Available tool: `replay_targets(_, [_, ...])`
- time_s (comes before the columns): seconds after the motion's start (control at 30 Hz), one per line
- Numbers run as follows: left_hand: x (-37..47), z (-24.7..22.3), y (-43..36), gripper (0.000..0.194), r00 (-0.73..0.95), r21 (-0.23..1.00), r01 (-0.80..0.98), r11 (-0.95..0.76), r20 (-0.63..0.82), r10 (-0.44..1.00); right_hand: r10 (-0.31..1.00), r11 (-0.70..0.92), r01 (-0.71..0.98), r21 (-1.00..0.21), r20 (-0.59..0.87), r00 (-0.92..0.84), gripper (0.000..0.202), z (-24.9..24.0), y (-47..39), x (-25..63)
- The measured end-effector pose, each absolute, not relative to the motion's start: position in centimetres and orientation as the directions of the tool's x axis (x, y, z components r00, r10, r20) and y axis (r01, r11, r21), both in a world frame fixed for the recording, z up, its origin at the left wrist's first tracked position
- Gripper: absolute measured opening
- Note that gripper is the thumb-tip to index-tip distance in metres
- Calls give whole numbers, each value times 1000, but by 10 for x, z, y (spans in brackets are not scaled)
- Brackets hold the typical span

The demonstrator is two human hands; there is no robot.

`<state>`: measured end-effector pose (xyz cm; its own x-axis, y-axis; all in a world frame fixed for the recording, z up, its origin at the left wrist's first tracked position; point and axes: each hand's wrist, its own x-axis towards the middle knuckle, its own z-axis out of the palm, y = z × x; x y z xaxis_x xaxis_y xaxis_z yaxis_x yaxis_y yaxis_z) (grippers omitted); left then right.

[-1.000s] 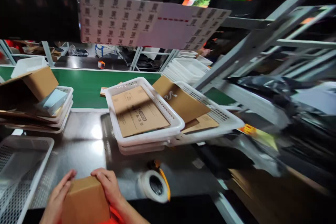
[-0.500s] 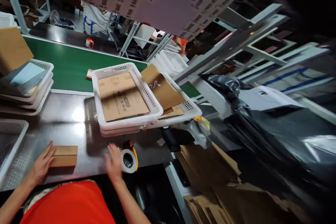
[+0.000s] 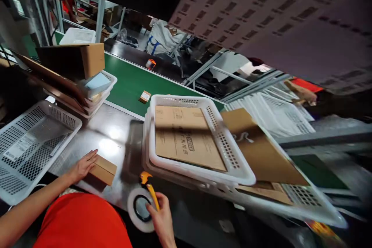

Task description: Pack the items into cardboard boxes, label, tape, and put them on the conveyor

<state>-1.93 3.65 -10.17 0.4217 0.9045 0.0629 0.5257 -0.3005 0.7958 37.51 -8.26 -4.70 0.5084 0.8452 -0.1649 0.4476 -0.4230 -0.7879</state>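
Observation:
My left hand (image 3: 83, 167) grips the left end of a small brown cardboard box (image 3: 105, 169) on the shiny metal table. The box lies closed, its long side towards me. In my right hand (image 3: 163, 217) is the yellow handle of a tape dispenser (image 3: 152, 193), with fingers and thumb closed around it. Its wide tape roll (image 3: 131, 208) hangs on the left side, near the table's front edge. The dispenser's orange head points away from me, to the right of the box and apart from it.
An empty white basket (image 3: 76, 124) stands at the left. Behind it are stacked baskets with boxes (image 3: 94, 60). Further right, white baskets (image 3: 203, 176) hold flat cardboard (image 3: 186, 135). A green conveyor belt (image 3: 124, 75) runs behind the table, carrying a small box (image 3: 144, 96).
My right hand has gone from open beside the tape dispenser to gripping its handle. The left hand stays at the small box. The view has turned to the left.

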Motion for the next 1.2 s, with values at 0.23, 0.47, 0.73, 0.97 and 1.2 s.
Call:
replay_targets(0.23, [-19, -86, 35, 45, 412, 861, 434, -265, 71, 908, 829, 540, 689, -483, 165, -534, 67, -6, -1, 271])
replay_targets(0.47, [-10, -65, 27, 48, -119, 970, 68, 235, -226, 967, 703, 707, 646, -290, 392, -594, 81, -32, 11, 280])
replay_targets(0.73, [22, -43, 18, 60, 110, 687, -299, 662, -664, 740, 752, 653, 701, -288, 138, -644, 87, -24, 6, 278])
replay_targets(0.97, [16, -52, 35, 43, -66, 792, -84, 605, -610, 789, 714, 518, 764, -385, -296, -634, 81, 26, 25, 258])
replay_targets(1.2, [6, -66, 46, 25, -192, 847, 160, 506, -476, 858, 678, 388, 904, -180, -609, -411, 83, 64, 33, 240])
